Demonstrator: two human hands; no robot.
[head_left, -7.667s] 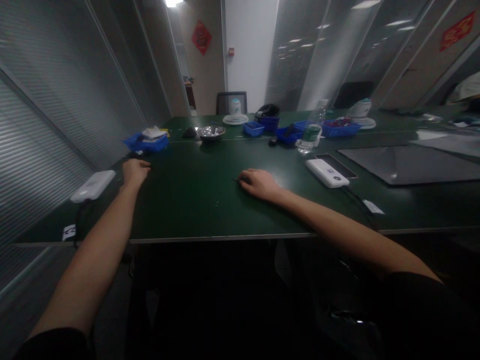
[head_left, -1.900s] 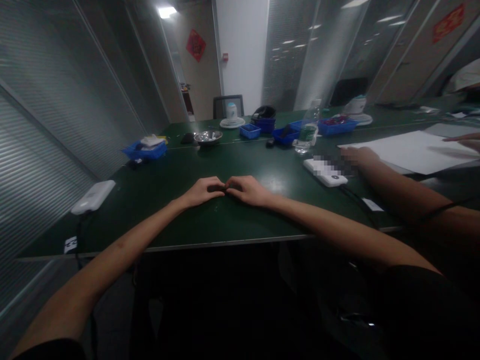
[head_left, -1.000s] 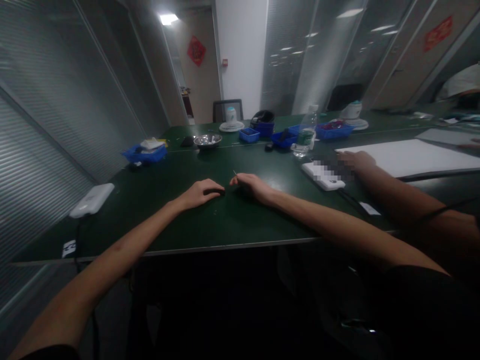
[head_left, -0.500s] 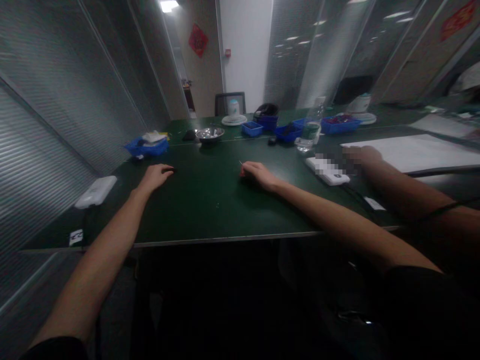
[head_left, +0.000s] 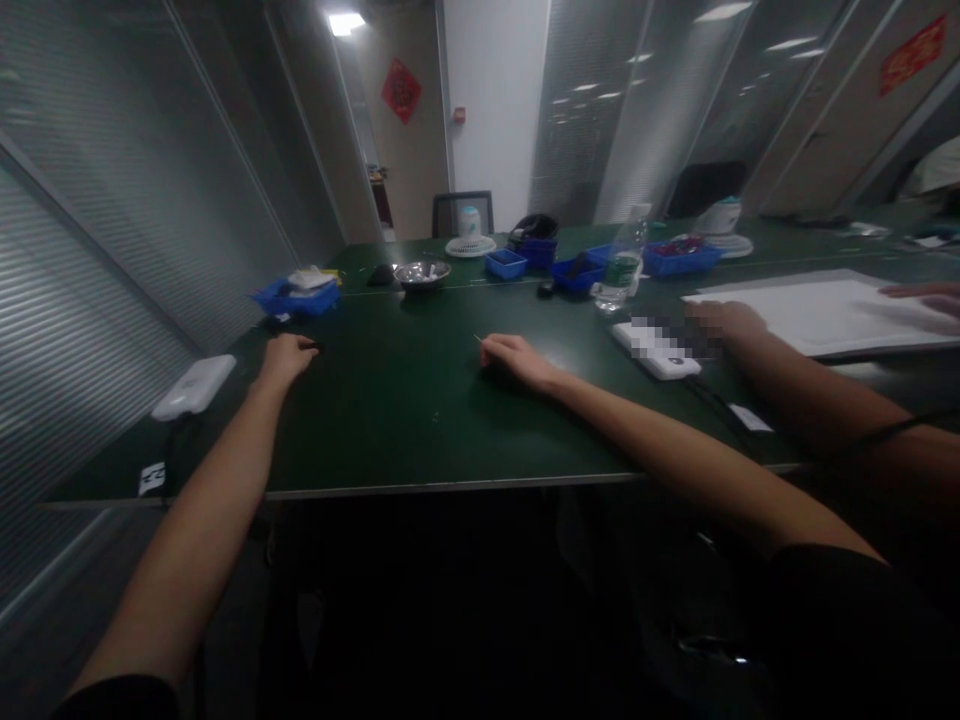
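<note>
My left hand [head_left: 286, 358] is over the left part of the green table [head_left: 390, 420], thumb and fingers pinched. At its fingertips is a small dark piece [head_left: 315, 347], too small to name. Near the middle of the table rests my right hand [head_left: 517, 362], its fingers curled closed. From its fingers a thin light tip [head_left: 478, 338] pokes out to the left; the remainder is hidden in the hand. The two hands are well apart.
Beyond my left hand lie a blue tray [head_left: 300, 298] and a steel bowl [head_left: 422, 276]. A water bottle [head_left: 621, 270] and a white power bank [head_left: 660, 352] stand right of centre. A co-worker's hands [head_left: 731, 325] rest by white paper [head_left: 817, 305].
My left hand has moved left with the small dark piece. The right hand stays nearly in place. Another hand has come over the paper at the far right.
</note>
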